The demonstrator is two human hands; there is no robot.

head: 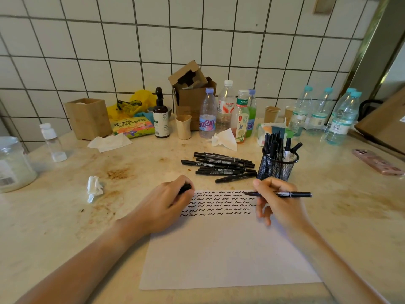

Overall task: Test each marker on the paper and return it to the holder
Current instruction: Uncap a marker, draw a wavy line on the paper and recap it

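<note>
On the paper [230, 249]: we count five squiggle rows, many tests done.
Right hand [278, 205]: pinches an uncapped marker [282, 194], tip at top row.
Left hand [168, 200]: curls round its cap [185, 188].
Loose markers [221, 166]: we judge them untested.
Holder [277, 165]: already holds many.

Black squiggles [215, 202] row the white paper [228, 249]; black markers [221, 165], black mesh holder [276, 166], pink phone [377, 161].

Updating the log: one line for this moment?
right hand: holds marker, tip at paper | left hand: grips cap | mesh holder: part-filled
</note>
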